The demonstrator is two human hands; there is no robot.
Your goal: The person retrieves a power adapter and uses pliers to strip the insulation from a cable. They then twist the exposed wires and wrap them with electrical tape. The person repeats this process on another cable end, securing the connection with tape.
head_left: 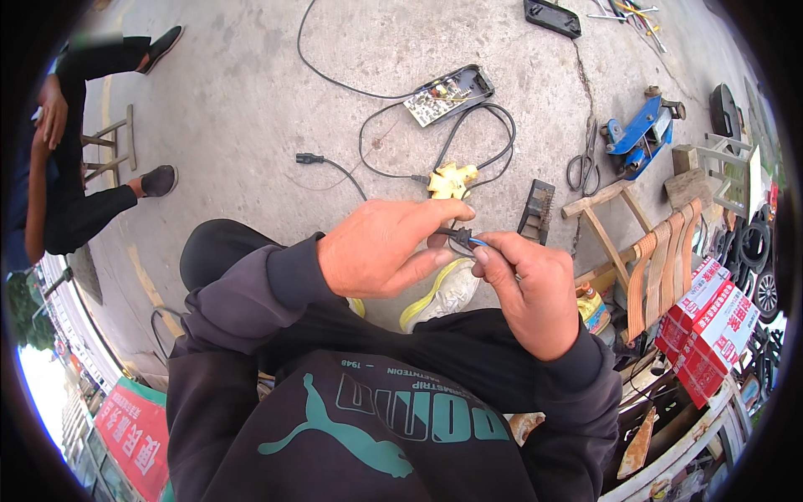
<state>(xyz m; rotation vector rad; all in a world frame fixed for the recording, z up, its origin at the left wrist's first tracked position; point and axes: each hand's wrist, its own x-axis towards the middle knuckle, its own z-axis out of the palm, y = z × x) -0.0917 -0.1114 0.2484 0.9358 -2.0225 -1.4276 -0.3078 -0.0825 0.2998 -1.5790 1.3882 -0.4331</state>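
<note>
Above my lap, my left hand (pixel 376 247) grips a black power cable (pixel 458 236) between thumb and forefinger, near a ribbed collar on it. A short blue wire (pixel 478 242) comes out of the cable's end, and my right hand (pixel 531 293) pinches it between thumb and fingertip. Just beyond my hands lies a yellow, many-lobed piece (pixel 452 180), apparently plastic, on the ground with cord around it. Farther off, an opened black case (pixel 477 82) holds a circuit board (pixel 435 100) with several components. A cord with a black plug end (pixel 309 158) lies to the left.
Scissors (pixel 583 159), a blue floor jack (pixel 644 138) and a black slotted cover (pixel 536 211) lie to the right. Beside them are a wooden folding stool (pixel 665 259) and a red-and-white carton (pixel 707 330). Another black case half (pixel 554 17) is far off. A seated person (pixel 84 142) is at left.
</note>
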